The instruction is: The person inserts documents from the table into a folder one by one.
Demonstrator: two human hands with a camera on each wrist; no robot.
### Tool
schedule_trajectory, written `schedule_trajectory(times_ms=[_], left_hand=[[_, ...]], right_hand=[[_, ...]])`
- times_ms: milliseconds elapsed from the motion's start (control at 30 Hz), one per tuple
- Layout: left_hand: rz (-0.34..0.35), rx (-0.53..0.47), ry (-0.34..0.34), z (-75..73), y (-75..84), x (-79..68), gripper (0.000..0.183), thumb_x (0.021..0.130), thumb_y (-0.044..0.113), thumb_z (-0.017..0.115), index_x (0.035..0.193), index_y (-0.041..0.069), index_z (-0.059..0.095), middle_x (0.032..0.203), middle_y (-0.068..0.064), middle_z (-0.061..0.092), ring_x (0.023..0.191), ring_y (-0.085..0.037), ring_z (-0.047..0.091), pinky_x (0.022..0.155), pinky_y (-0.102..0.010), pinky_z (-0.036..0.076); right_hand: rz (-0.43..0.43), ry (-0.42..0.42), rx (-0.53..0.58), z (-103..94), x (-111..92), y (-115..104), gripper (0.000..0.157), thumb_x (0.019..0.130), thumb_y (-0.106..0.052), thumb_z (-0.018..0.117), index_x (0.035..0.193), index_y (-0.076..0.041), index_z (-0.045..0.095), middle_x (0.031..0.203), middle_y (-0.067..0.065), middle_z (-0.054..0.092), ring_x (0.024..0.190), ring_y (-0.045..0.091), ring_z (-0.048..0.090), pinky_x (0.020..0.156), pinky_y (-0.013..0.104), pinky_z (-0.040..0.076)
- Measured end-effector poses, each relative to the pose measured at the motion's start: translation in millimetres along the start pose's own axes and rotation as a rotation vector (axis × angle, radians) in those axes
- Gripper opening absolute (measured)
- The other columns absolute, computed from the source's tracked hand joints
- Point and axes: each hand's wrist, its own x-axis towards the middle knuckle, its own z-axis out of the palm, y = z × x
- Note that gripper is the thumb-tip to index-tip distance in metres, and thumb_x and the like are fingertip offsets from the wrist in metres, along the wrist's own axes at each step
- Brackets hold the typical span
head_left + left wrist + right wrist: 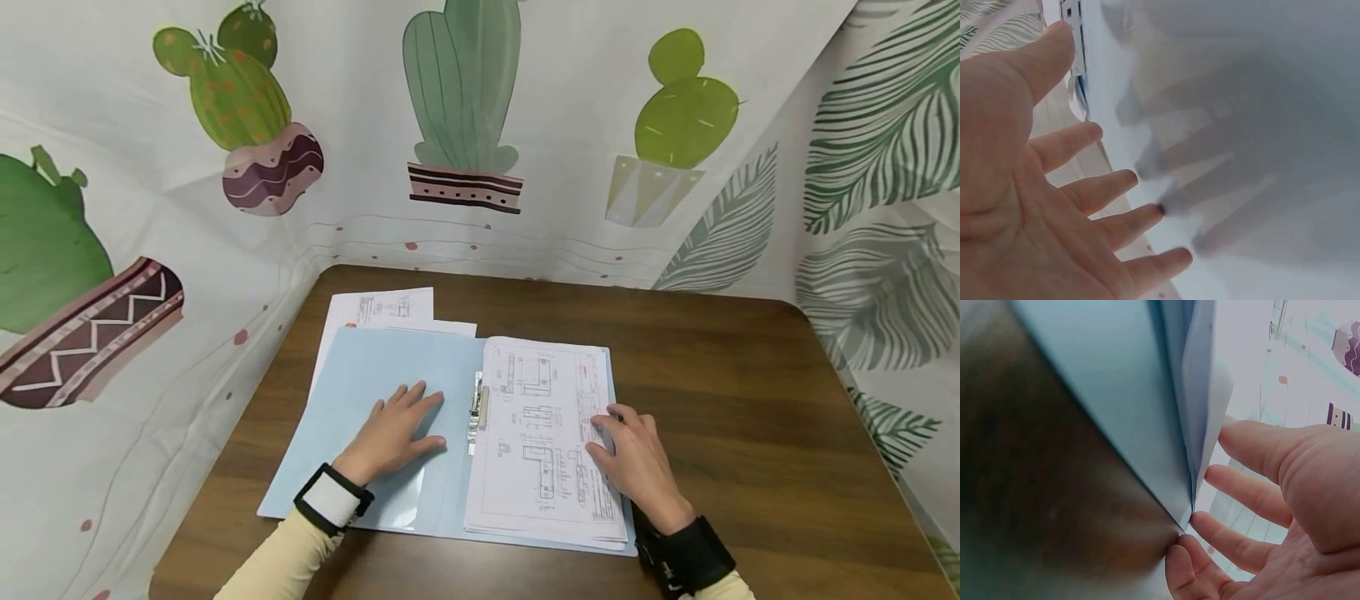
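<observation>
A light-blue folder (375,358) lies spread out on the wooden table, with a metal clip (477,412) along its spine. On its right half is a stack of papers (562,467), the top sheet printed with technical drawings. My left hand (393,437) is spread over the bare left cover, palm down. In the left wrist view, its straight fingers (1125,222) are at the glossy cover. My right hand (637,454) rests at the right edge of the stack, thumb and forefinger on the top sheet. The right wrist view shows relaxed fingertips (1200,519) along the paper and folder edges.
Loose printed sheets (382,304) stick out from beneath the folder's upper left. The brown table (757,433) extends right of the folder. A cloth with cactus and leaf prints (577,108) hangs behind the table and along its sides.
</observation>
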Motion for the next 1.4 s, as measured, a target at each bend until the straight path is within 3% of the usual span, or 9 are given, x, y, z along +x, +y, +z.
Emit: schedule_trajectory(times_ms=[200, 400, 800, 1033, 1400], left_hand=[[0.095, 0.069, 0.072, -17.5, -8.9, 14.3, 0.065, 0.09, 0.039, 0.079, 0.142, 0.004, 0.06, 0.146, -0.03, 0.052, 0.129, -0.048, 0.056, 0.101, -0.063, 0.047], [0.142, 0.101, 0.161, -37.7, -26.5, 30.3, 0.06, 0.09, 0.033, 0.081, 0.138, 0.001, 0.063, 0.138, -0.032, 0.058, 0.118, -0.048, 0.063, 0.093, -0.058, 0.053], [0.005, 0.121, 0.23, -71.8, -75.0, 64.0, 0.043, 0.095, 0.025, 0.076, 0.131, 0.002, 0.068, 0.131, -0.022, 0.067, 0.116, -0.04, 0.066, 0.089, -0.053, 0.055], [-0.073, 0.188, 0.277, -90.0, -105.7, 81.6, 0.038, 0.095, 0.022, 0.076, 0.126, 0.002, 0.071, 0.127, -0.021, 0.07, 0.093, -0.034, 0.073, 0.066, -0.047, 0.057], [-0.133, 0.189, 0.299, -106.5, -139.4, 100.3, 0.029, 0.096, 0.015, 0.072, 0.121, 0.001, 0.072, 0.116, -0.025, 0.072, 0.093, -0.043, 0.072, 0.07, -0.057, 0.056]], right_hand=[[-0.004, 0.005, -0.006, -1.5, -1, 2, 0.043, 0.086, -0.016, 0.084, 0.125, -0.002, 0.072, 0.141, 0.028, 0.054, 0.113, 0.043, 0.048, 0.081, 0.048, 0.044], [-0.006, 0.005, -0.01, -3.4, -1, 3, 0.043, 0.086, -0.015, 0.084, 0.125, -0.002, 0.072, 0.141, 0.029, 0.054, 0.111, 0.042, 0.048, 0.08, 0.047, 0.043], [0.016, -0.005, -0.004, -5.7, -4, 5, 0.043, 0.086, -0.016, 0.084, 0.125, -0.001, 0.072, 0.141, 0.029, 0.053, 0.115, 0.044, 0.048, 0.082, 0.05, 0.044], [0.032, -0.019, 0.004, -3.7, -3, 2, 0.045, 0.086, -0.016, 0.084, 0.126, -0.002, 0.071, 0.143, 0.028, 0.052, 0.116, 0.043, 0.048, 0.082, 0.049, 0.043], [0.031, -0.015, 0.027, -3.7, -4, -1, 0.044, 0.086, -0.016, 0.084, 0.126, -0.002, 0.072, 0.142, 0.028, 0.053, 0.116, 0.043, 0.048, 0.084, 0.049, 0.044]])
